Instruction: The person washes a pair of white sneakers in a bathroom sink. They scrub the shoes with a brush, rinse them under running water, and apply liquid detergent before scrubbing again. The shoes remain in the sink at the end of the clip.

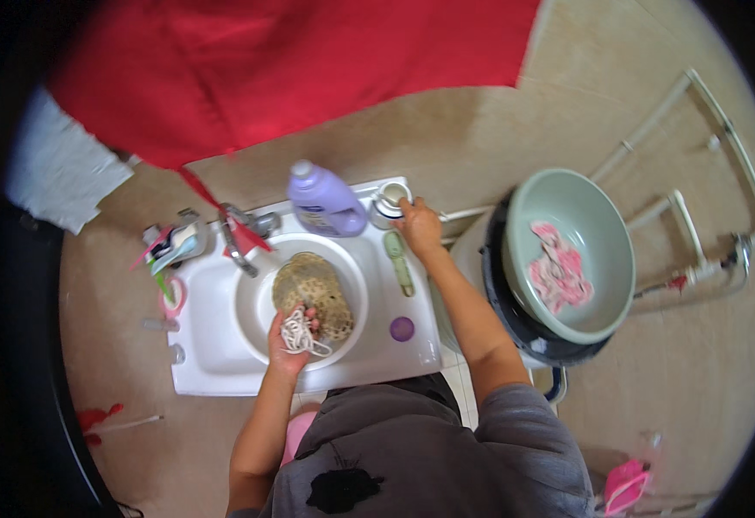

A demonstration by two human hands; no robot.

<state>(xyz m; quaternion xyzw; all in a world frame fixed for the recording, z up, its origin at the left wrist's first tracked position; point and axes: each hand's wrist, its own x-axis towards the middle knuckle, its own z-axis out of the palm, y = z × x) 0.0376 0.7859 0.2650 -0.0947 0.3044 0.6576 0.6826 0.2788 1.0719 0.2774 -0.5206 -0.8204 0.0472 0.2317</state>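
Note:
My left hand (287, 346) is palm up and holds a tangled bundle of thin white cord (300, 331). It is above the near side of a round white basin (359, 304), which sits in the sink (206, 324). Inside the basin lies a wet, tan, dark-spotted cloth (309, 281), partly hidden by the hand. At the sink's back right corner, my right hand (421, 226) has its fingertips at the rim of a small white container (383, 213). Whether they grip it I cannot tell. Left of it stands a purple plastic bottle (326, 199) with a pale cap.
A green-handled brush (398, 262) and a purple cap (402, 329) lie on the sink's right ledge. The faucet (238, 246) reaches over the basin. Red fabric (326, 65) hangs above. To the right, a pale green tub (588, 239) holds a pink-and-white cloth (559, 269).

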